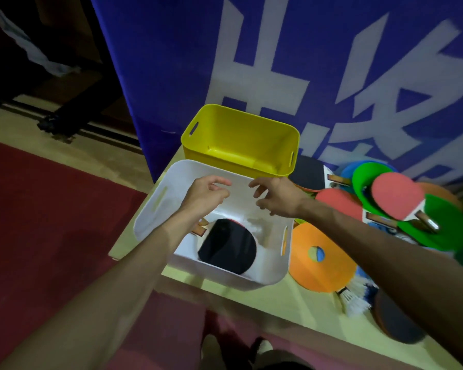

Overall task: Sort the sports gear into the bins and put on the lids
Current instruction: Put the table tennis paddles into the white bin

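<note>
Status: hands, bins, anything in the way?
Hands: left hand, right hand empty, above white bin. One paddle inside it; yellow bin empty, no lids on. Nothing blocking.

Glossy plastic white bin (155,209), yellow bin (225,124); matt rubber paddle (226,245).

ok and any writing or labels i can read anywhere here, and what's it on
Blue banner: large white Chinese characters, cut off by the frame and by the things in front; none reads whole, so nothing to quote.
Paddles: small printed patches by the handles, too blurred to read.
Yellow bin, white bin, orange disc: no text visible.
</note>
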`<state>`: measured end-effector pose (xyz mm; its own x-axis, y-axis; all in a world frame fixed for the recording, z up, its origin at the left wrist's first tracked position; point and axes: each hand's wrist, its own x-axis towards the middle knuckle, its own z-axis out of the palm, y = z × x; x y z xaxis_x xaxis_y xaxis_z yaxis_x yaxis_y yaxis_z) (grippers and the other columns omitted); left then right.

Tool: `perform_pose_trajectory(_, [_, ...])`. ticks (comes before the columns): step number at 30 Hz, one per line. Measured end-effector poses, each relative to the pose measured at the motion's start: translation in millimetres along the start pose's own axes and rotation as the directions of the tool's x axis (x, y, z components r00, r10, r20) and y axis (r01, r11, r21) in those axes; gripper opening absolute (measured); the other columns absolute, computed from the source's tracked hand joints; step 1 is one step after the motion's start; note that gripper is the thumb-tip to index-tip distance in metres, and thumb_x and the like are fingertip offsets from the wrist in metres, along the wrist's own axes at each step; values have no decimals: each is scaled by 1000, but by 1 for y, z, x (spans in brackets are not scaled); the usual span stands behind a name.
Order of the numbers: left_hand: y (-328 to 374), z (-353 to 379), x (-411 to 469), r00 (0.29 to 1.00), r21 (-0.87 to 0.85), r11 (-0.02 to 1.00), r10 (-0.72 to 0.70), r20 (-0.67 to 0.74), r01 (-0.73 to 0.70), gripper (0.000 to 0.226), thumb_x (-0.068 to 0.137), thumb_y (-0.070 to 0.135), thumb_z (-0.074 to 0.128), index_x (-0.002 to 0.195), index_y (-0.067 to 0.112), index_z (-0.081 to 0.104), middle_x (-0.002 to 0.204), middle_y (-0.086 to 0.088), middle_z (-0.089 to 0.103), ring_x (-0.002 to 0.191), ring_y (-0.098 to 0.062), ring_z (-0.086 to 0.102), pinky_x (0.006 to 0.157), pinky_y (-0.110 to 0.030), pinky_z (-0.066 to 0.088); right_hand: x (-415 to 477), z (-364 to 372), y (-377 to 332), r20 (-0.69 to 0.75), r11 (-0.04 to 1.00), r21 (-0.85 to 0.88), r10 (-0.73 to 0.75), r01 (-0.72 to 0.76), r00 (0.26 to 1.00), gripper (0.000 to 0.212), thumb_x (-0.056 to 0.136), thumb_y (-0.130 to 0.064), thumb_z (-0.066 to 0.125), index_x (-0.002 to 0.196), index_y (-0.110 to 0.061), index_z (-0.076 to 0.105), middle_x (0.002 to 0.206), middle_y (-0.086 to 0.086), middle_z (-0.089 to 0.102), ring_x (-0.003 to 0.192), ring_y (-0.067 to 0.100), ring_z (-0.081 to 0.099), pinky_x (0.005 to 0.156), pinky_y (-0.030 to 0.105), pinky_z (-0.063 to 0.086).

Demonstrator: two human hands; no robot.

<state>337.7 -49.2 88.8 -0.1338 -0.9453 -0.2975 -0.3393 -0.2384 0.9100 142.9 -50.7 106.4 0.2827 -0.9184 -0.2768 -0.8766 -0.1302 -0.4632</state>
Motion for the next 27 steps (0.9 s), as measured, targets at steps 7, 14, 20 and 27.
perform_pose_trajectory(7, [34,54,4,995,-3,995,102,15,-102,20,79,22,63,97,29,68,81,3,61,89,-18,61,77,-26,44,-56,-42,45,-175,993,3,117,-119,978,47,88,-16,65,132,-11,50,120,6,64,104,23,61,80,26,48])
perform_pose_trajectory(14, [56,124,1,958,27,959,282,53,-283,18,86,11,58,92,25,68,82,5,63,75,-6,56,69,-19,44,-112,-54,126,-178,928,158,364,-338,914,49,87,-15,63,134,-10,49,119,10,63,103,27,62,88,42,53])
perform_pose_trajectory(20, [76,189,-4,901,89,906,393,184,-413,18,89,7,58,102,18,66,94,8,63,81,-3,55,71,-13,44,-146,-50,204,-133,822,366,511,-437,849,41,89,-17,56,129,-10,51,104,10,67,88,30,68,77,46,58])
perform_pose_trajectory(27, [90,269,1,901,221,891,332,279,-397,15,90,13,60,94,27,65,96,10,64,90,-7,60,72,-16,47,-185,-42,299,-59,652,585,627,-483,777,38,90,-12,58,127,-5,54,92,16,65,86,30,67,73,44,59])
